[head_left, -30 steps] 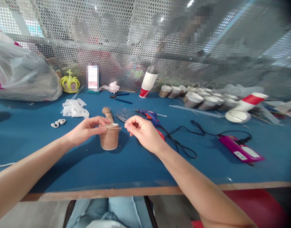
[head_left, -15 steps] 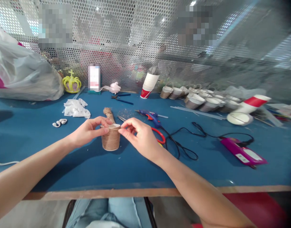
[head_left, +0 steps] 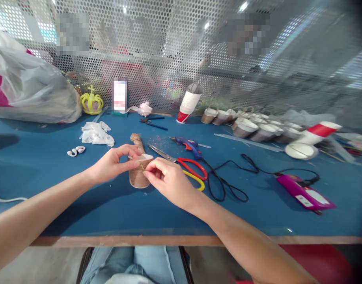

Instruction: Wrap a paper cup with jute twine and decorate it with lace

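Cup (head_left: 139,180) stands between left fingers (head_left: 128,150) and right fingers (head_left: 157,164)

Scissors (head_left: 169,157) lie right of the cup (head_left: 137,178), before the glue gun (head_left: 193,149).

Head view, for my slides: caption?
Left hand holds a brown twine-wrapped cup; right hand pinches a thin tan strand.

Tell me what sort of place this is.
Probably a craft workshop, or at least a craft table: a glue gun and scissors lie out, the left hand holds a brown cup, and more cups cluster at the back right.
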`<action>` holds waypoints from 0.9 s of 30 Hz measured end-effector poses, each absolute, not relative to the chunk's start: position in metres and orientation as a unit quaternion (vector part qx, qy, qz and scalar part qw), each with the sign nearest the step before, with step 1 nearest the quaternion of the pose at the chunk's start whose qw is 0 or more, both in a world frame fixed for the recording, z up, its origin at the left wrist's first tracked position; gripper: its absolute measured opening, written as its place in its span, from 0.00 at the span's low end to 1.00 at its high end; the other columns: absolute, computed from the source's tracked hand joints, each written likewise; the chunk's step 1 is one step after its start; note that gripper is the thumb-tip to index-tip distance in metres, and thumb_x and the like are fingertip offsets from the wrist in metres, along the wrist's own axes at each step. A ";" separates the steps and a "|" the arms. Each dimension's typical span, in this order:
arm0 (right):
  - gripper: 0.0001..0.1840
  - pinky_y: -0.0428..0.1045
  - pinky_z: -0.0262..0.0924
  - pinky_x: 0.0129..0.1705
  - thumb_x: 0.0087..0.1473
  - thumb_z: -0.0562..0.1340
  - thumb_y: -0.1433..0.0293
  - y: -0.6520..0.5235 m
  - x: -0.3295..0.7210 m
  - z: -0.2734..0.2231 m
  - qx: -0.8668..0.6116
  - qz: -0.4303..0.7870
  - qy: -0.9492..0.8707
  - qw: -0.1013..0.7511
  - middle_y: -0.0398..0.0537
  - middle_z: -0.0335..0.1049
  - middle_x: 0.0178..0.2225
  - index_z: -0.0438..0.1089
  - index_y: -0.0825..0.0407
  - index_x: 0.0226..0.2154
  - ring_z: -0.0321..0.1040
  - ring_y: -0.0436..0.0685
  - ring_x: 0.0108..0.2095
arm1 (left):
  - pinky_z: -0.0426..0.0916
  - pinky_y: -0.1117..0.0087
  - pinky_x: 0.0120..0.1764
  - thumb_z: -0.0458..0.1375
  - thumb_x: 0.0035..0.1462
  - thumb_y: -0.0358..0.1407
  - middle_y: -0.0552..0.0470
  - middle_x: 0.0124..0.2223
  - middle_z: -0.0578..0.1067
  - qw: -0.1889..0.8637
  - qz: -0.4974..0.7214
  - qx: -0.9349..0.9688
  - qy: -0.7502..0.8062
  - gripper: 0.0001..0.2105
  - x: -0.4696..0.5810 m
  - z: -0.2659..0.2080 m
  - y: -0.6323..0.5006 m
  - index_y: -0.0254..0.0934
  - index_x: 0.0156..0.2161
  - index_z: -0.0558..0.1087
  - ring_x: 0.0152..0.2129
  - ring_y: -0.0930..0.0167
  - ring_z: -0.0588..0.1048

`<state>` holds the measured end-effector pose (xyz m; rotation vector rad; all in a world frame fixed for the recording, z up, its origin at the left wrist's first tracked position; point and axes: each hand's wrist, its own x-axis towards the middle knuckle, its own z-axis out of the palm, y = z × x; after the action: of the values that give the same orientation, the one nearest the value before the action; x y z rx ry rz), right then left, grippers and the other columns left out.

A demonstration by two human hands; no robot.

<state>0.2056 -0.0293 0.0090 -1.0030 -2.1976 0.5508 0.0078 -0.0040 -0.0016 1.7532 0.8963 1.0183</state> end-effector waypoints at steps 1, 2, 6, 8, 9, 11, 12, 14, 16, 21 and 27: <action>0.07 0.45 0.57 0.26 0.54 0.58 0.71 -0.029 0.206 0.009 -0.385 0.222 -0.836 0.323 0.43 0.64 0.25 0.63 0.51 0.25 0.60 0.49 0.24 | 0.58 0.62 0.51 0.61 0.49 0.42 0.46 0.42 0.73 0.446 0.410 0.711 0.358 0.11 0.007 -0.001 -0.004 0.35 0.29 0.70 0.47 0.64 0.68; 0.07 0.45 0.57 0.26 0.53 0.58 0.71 -0.029 0.206 0.009 -0.388 0.234 -0.832 0.321 0.42 0.63 0.24 0.63 0.51 0.25 0.60 0.49 0.23 | 0.59 0.62 0.51 0.61 0.49 0.42 0.46 0.42 0.73 0.446 0.406 0.714 0.355 0.10 0.006 -0.001 -0.004 0.35 0.29 0.70 0.47 0.64 0.68; 0.07 0.45 0.56 0.24 0.52 0.60 0.72 -0.028 0.206 0.012 -0.404 0.267 -0.815 0.319 0.41 0.62 0.22 0.63 0.51 0.24 0.58 0.48 0.22 | 0.59 0.60 0.52 0.61 0.50 0.40 0.47 0.42 0.74 0.452 0.371 0.736 0.341 0.09 0.003 0.004 -0.004 0.36 0.30 0.71 0.48 0.63 0.68; 0.07 0.45 0.56 0.24 0.51 0.60 0.72 -0.028 0.206 0.012 -0.408 0.274 -0.811 0.316 0.40 0.62 0.22 0.63 0.51 0.24 0.58 0.48 0.22 | 0.58 0.59 0.53 0.61 0.50 0.39 0.47 0.41 0.74 0.454 0.355 0.746 0.334 0.08 0.002 0.006 -0.004 0.36 0.30 0.71 0.50 0.62 0.67; 0.07 0.45 0.56 0.24 0.51 0.60 0.72 -0.028 0.206 0.012 -0.410 0.276 -0.810 0.315 0.40 0.62 0.21 0.63 0.51 0.23 0.58 0.48 0.22 | 0.58 0.59 0.53 0.61 0.49 0.39 0.47 0.40 0.74 0.455 0.350 0.749 0.332 0.08 0.002 0.007 -0.004 0.36 0.29 0.71 0.50 0.62 0.67; 0.07 0.45 0.56 0.24 0.51 0.60 0.71 -0.028 0.206 0.012 -0.414 0.277 -0.809 0.312 0.40 0.62 0.21 0.63 0.51 0.23 0.58 0.48 0.22 | 0.58 0.59 0.53 0.61 0.49 0.40 0.48 0.39 0.74 0.456 0.347 0.749 0.332 0.08 0.002 0.007 -0.004 0.36 0.29 0.70 0.51 0.61 0.66; 0.07 0.45 0.56 0.24 0.51 0.60 0.71 -0.028 0.206 0.013 -0.416 0.277 -0.809 0.309 0.41 0.63 0.21 0.63 0.52 0.23 0.59 0.48 0.22 | 0.58 0.59 0.54 0.62 0.49 0.40 0.48 0.39 0.74 0.456 0.348 0.749 0.332 0.09 0.002 0.007 -0.004 0.37 0.28 0.70 0.51 0.61 0.66; 0.07 0.45 0.57 0.25 0.50 0.61 0.70 -0.027 0.208 0.014 -0.417 0.281 -0.812 0.297 0.41 0.64 0.22 0.64 0.52 0.23 0.61 0.49 0.23 | 0.56 0.58 0.55 0.62 0.48 0.40 0.48 0.39 0.74 0.455 0.351 0.747 0.333 0.09 0.003 0.006 -0.004 0.37 0.27 0.70 0.52 0.61 0.66; 0.09 0.44 0.58 0.24 0.52 0.60 0.67 -0.025 0.212 0.017 -0.418 0.310 -0.811 0.268 0.43 0.66 0.23 0.65 0.53 0.23 0.62 0.49 0.23 | 0.56 0.58 0.55 0.62 0.48 0.41 0.47 0.40 0.74 0.452 0.355 0.745 0.337 0.10 0.003 0.004 -0.004 0.37 0.26 0.69 0.52 0.61 0.65; 0.19 0.44 0.60 0.21 0.60 0.51 0.60 0.001 0.237 0.033 -0.507 0.358 -0.746 0.240 0.45 0.68 0.21 0.70 0.56 0.32 0.64 0.48 0.16 | 0.57 0.57 0.54 0.62 0.48 0.41 0.47 0.39 0.75 0.438 0.364 0.748 0.340 0.11 0.004 0.002 -0.004 0.37 0.25 0.68 0.50 0.61 0.67; 0.07 0.49 0.60 0.34 0.48 0.61 0.73 0.069 0.287 0.034 -0.736 0.118 -0.643 0.175 0.62 0.74 0.29 0.70 0.58 0.22 0.71 0.63 0.37 | 0.60 0.59 0.51 0.62 0.48 0.39 0.46 0.39 0.72 0.392 0.390 0.766 0.328 0.10 0.006 0.000 -0.005 0.36 0.25 0.67 0.48 0.62 0.67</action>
<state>0.2868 0.0687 0.0343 -2.0864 -1.8224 0.3350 0.0061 -0.0055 0.0004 1.9456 0.8335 0.9898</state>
